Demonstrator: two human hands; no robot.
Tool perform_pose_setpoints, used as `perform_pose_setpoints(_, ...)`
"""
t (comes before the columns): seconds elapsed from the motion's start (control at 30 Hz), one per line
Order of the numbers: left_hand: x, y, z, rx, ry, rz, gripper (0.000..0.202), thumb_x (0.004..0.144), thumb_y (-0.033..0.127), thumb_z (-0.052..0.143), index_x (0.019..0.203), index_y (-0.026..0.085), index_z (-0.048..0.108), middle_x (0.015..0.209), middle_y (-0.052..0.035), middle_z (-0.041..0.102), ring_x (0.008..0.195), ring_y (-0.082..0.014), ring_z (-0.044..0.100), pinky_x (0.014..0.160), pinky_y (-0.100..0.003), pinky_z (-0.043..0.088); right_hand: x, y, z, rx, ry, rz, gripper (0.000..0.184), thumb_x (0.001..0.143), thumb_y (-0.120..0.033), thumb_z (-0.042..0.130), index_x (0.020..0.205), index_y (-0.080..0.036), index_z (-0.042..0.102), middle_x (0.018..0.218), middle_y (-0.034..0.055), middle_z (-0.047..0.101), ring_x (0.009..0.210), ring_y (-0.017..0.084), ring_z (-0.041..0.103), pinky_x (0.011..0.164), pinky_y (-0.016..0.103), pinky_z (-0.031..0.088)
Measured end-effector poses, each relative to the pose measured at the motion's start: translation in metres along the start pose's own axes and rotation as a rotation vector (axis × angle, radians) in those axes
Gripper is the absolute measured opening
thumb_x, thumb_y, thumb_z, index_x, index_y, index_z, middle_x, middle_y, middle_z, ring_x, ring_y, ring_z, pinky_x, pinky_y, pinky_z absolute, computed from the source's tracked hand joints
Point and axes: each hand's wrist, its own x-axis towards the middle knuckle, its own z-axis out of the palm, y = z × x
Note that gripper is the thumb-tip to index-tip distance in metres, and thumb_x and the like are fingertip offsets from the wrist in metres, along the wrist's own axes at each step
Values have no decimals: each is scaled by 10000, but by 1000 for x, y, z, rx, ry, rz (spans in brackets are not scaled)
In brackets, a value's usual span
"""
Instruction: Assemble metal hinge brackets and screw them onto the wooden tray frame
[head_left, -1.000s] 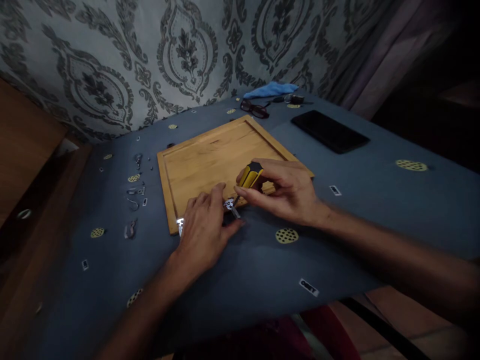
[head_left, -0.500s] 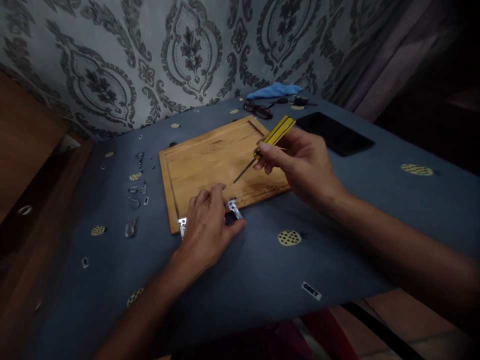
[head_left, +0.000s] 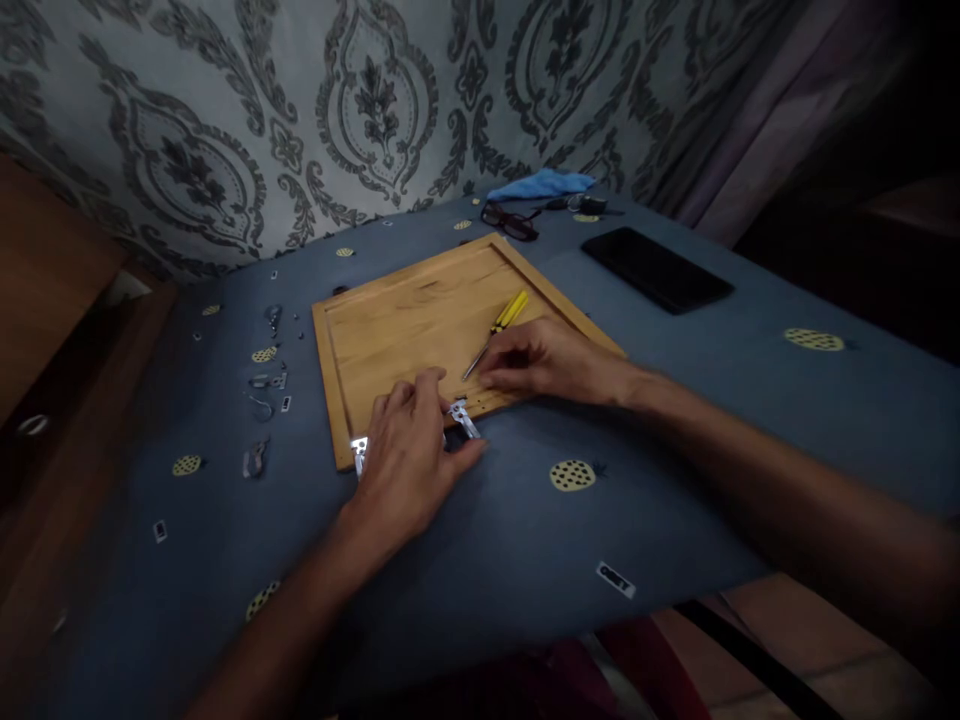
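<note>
A wooden panel with a raised frame (head_left: 420, 300) lies flat on the table. My left hand (head_left: 409, 440) is bent over its near edge, holding a shiny metal hinge (head_left: 463, 412) there between thumb and fingers. Another bright metal piece (head_left: 359, 452) shows on the other side of that hand, at the panel's near left corner. On the panel rests a yellow-and-black screwdriver (head_left: 504, 320), its shaft towards the near edge. Right beside it, my right hand (head_left: 544, 360) has its thumb and fingertips drawn together low over the wood; whatever they pinch is too small to make out.
Several small metal parts (head_left: 256, 456) lie left of the panel on the blue tablecloth (head_left: 480, 560). Behind it are eyeglasses (head_left: 514, 222) and a blue cloth (head_left: 541, 185). A black tablet-like slab (head_left: 656, 268) lies to the right. A patterned curtain (head_left: 375, 100) hangs at the back.
The screwdriver has gone from my right hand to lying on the panel. My right hand has come down, with its fingertips drawn together near the wood. My left hand stays at the hinge.
</note>
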Motion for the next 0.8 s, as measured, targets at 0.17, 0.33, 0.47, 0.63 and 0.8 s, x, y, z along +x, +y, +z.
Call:
perform_pose_setpoints(0.17,0,-2,2,-7,16,13,645,815,208,871,1313,209,462,1122,-57,765,1195,-318,652,1019,-470,478,-5,-12,11,-67,-104,-125,97,880,-226,703,903,-186,789,856,38,769,779,159,673,736,283,443)
perform_pose_setpoints(0.33,0,-2,2,-1,6,13,646,822,216,862,1324,212,455,1137,-58,764,1192,-320,650,1021,-480,479,-3,-7,15,-86,-96,-164,110,892,-222,685,901,-175,785,858,50,765,776,167,675,721,286,443)
perform_pose_setpoints(0.47,1,-1,1,5,-7,9,636,821,228,862,1311,220,456,1139,-57,759,1196,-329,652,1025,-490,479,0,-5,16,-67,-112,-168,121,885,-220,688,911,-174,797,862,51,771,781,165,685,727,282,458)
perform_pose_setpoints(0.63,0,-2,1,13,-3,17,627,831,224,845,1318,220,451,1176,-73,747,1227,-339,640,1033,-495,477,5,-4,18,-39,-143,-136,135,884,-236,690,915,-171,804,830,37,783,709,149,673,672,268,452)
perform_pose_setpoints(0.8,-1,-2,1,27,7,22,576,840,230,837,1283,237,470,1132,-54,755,1184,-333,645,1006,-486,483,10,-6,21,-44,-143,-106,120,869,-209,676,853,-161,785,750,19,756,654,139,646,635,262,427)
